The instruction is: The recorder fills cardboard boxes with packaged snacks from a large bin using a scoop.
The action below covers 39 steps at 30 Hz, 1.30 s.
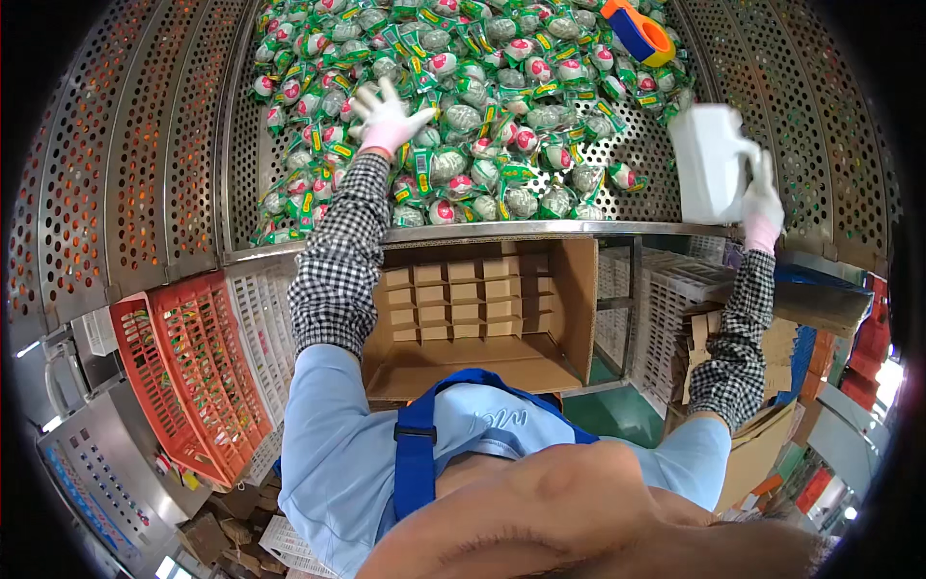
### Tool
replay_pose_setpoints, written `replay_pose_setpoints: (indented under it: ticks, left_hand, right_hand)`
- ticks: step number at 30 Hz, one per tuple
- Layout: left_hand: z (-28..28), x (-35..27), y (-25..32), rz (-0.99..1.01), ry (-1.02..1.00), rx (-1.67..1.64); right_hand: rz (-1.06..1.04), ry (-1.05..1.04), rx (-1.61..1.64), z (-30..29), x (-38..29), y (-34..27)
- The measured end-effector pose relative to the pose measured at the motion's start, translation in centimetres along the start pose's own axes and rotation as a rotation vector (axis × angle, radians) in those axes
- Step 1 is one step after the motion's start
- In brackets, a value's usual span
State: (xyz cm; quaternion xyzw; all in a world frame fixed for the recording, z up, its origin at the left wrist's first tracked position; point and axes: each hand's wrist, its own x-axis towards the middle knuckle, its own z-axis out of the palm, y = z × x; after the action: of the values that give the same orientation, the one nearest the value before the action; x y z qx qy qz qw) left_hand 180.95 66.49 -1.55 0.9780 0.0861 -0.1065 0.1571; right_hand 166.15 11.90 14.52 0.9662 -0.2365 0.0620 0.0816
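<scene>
Many eggs in clear and green plastic wrappers (463, 116) lie spread over a perforated metal table (636, 159). My left hand (387, 119), in a white glove with a pink cuff, rests palm down with fingers apart over the wrapped eggs. At the table's right front edge my right hand (761, 195), gloved the same way, grips the handle of a white plastic scoop (709, 163); the scoop's inside is not seen. Below the table edge stands an open cardboard box (477, 362) with a cardboard divider grid (466, 300) inside. An orange and blue tape dispenser (640, 32) lies at the back right.
Red plastic crates (206, 362) stand at the left, beside white crates (260, 326). At the right are another white crate (658, 304) and stacked cardboard (759, 441). The table's metal front rim (506, 230) runs above the box. A control panel (108, 470) is at lower left.
</scene>
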Motion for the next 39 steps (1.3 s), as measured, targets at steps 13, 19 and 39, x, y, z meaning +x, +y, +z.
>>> replay_pose_setpoints:
  ticks: [13,19,39]
  left_hand:
    - [0.6,1.1,-4.0,0.007,-0.061,-0.102]
    - [0.2,-0.7,-1.9,0.106,-0.143,-0.308]
    - [3.2,-4.5,4.2,0.205,-0.363,-0.403]
  right_hand:
    - [-0.074,-0.607,1.117,16.9,-3.1,-8.3]
    - [-0.307,-0.769,1.189,13.9,-4.4,-18.6]
    - [0.036,-1.241,1.45,17.2,-1.4,-17.7]
